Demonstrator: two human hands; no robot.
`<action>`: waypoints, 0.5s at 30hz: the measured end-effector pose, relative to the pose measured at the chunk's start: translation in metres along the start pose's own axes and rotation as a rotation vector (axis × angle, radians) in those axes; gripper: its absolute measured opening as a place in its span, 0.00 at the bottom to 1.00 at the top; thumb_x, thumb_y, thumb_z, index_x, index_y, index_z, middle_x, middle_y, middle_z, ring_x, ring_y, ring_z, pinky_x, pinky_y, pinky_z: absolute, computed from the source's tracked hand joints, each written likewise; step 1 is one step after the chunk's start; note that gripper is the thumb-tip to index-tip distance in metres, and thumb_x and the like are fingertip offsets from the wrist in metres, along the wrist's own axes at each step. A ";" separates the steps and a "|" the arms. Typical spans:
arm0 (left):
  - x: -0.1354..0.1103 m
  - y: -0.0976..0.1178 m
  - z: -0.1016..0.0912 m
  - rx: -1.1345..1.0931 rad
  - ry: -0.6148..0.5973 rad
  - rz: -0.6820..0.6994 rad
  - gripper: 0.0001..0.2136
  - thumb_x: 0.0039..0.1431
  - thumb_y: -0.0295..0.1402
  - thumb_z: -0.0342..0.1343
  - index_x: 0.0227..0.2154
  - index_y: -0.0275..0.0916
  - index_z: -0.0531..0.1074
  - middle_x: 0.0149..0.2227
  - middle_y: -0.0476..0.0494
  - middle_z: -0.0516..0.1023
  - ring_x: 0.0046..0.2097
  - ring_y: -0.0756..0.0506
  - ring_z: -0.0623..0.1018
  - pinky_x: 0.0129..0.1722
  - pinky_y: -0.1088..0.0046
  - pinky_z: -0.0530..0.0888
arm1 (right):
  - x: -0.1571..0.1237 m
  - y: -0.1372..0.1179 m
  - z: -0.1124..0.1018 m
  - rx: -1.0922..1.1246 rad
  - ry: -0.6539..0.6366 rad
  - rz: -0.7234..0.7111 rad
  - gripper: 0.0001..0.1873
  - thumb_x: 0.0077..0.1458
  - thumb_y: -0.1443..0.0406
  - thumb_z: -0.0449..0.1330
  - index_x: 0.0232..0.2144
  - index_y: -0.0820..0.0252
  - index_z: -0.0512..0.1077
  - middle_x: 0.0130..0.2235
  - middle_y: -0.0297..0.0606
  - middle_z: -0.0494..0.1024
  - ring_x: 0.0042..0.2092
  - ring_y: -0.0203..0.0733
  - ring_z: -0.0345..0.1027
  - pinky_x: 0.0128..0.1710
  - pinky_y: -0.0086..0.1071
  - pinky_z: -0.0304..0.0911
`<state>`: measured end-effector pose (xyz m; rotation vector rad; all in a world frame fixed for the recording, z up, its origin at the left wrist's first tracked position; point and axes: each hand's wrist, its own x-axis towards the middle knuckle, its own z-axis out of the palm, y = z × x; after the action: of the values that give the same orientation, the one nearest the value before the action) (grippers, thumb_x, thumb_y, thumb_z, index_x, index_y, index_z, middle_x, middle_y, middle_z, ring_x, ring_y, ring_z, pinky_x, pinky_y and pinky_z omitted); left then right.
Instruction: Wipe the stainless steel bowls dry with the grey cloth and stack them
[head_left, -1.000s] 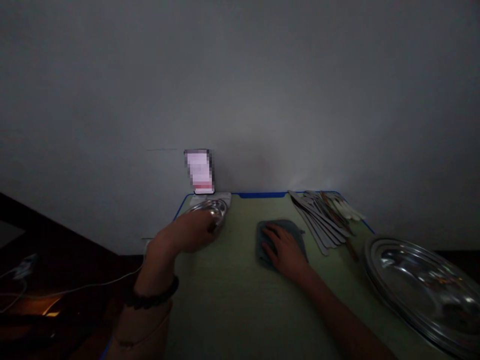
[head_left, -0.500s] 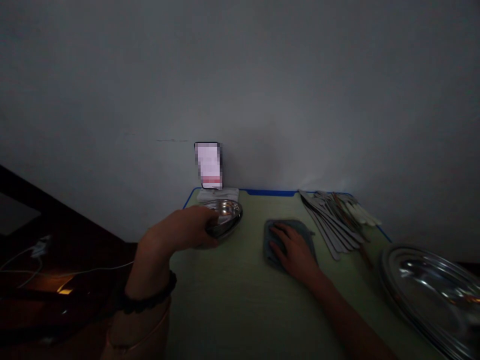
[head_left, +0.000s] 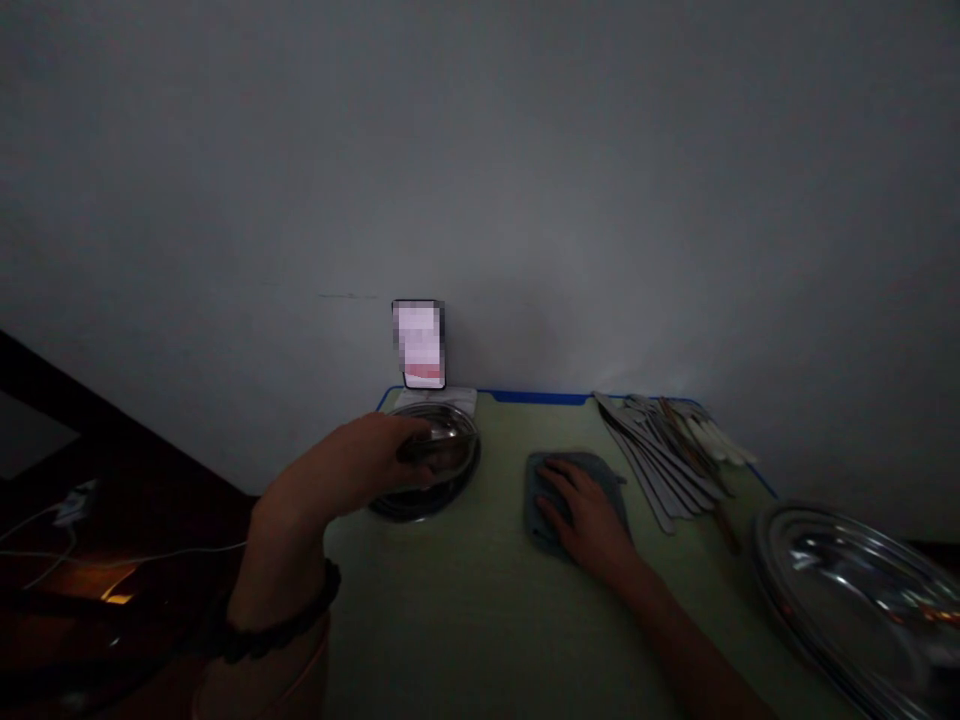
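Note:
My left hand (head_left: 386,455), with a dark beaded bracelet at the wrist, grips the rim of a shiny metal bowl (head_left: 450,450). The bowl is held over a wider round metal dish (head_left: 420,510) at the table's far left; I cannot tell whether the two touch. Part of both is hidden behind the hand. To the right, a folded grey-blue cloth (head_left: 544,535) lies on the table, and my right hand (head_left: 589,515) rests flat on it with its fingers apart.
A lit phone (head_left: 421,345) leans against the wall behind a folded white cloth (head_left: 465,400). Flat metal knives or strips (head_left: 652,465) and white-handled utensils (head_left: 716,440) fan out at the back right. A large metal platter (head_left: 847,600) sits front right on the green table (head_left: 480,620).
My left hand has shifted slightly left, with the bowl, and more of the dish beneath shows. My right hand stays on the cloth. The whole view has moved slightly.

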<state>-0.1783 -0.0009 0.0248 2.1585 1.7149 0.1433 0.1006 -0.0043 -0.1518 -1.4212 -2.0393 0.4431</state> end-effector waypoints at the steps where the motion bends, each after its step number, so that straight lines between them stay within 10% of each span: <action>1: -0.003 0.002 -0.001 0.009 0.015 0.001 0.18 0.49 0.40 0.58 0.44 0.44 0.78 0.39 0.43 0.84 0.38 0.39 0.80 0.36 0.69 0.70 | 0.002 -0.002 -0.003 0.062 0.012 0.016 0.21 0.61 0.58 0.52 0.51 0.61 0.72 0.57 0.49 0.71 0.59 0.52 0.63 0.62 0.50 0.57; 5: -0.014 0.016 -0.004 -0.016 0.073 0.171 0.13 0.55 0.36 0.55 0.43 0.50 0.79 0.45 0.47 0.82 0.45 0.40 0.79 0.46 0.65 0.70 | 0.019 -0.025 -0.027 0.417 0.047 0.207 0.28 0.64 0.50 0.43 0.44 0.61 0.74 0.48 0.50 0.78 0.52 0.50 0.71 0.58 0.49 0.61; 8: -0.013 0.028 0.000 -0.007 0.119 0.386 0.11 0.56 0.32 0.57 0.40 0.52 0.79 0.47 0.51 0.81 0.50 0.42 0.77 0.55 0.63 0.66 | 0.042 -0.054 -0.054 0.816 -0.160 0.431 0.36 0.63 0.45 0.33 0.49 0.61 0.70 0.38 0.48 0.81 0.36 0.47 0.78 0.39 0.44 0.73; 11: -0.004 0.036 0.005 0.061 0.236 0.518 0.07 0.56 0.30 0.59 0.34 0.50 0.80 0.44 0.50 0.81 0.52 0.42 0.75 0.61 0.58 0.58 | 0.062 -0.074 -0.075 0.914 -0.228 0.488 0.23 0.63 0.51 0.47 0.47 0.62 0.69 0.30 0.41 0.80 0.25 0.42 0.75 0.22 0.34 0.70; 15: 0.006 0.035 0.009 -0.084 0.497 0.518 0.17 0.52 0.38 0.64 0.47 0.51 0.76 0.67 0.48 0.59 0.68 0.35 0.54 0.65 0.51 0.51 | 0.073 -0.076 -0.087 0.882 -0.036 0.435 0.12 0.55 0.68 0.57 0.44 0.62 0.68 0.23 0.31 0.76 0.21 0.36 0.72 0.20 0.28 0.71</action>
<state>-0.1415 -0.0033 0.0282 2.6005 1.2807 0.9381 0.0843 0.0294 -0.0202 -1.2430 -1.2405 1.3516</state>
